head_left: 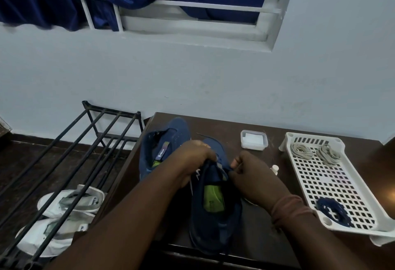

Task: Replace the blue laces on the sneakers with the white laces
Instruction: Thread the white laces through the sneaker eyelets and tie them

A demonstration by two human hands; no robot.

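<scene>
With the left hand (197, 152) and right hand (249, 168) both pinching the blue lace (210, 166), a hard tug could drag the near sneaker (215, 216) off the table (235, 129).

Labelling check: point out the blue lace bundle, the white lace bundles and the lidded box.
blue lace bundle (333, 211), head view, middle of coil
white lace bundles (302, 151), head view, left bundle's middle
lidded box (254, 139), head view, lid centre

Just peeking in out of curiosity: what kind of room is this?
Probably a room in a home, set up for shoe care: a metal shoe rack with white sneakers beneath, a curtained window, and a dark table.
</scene>
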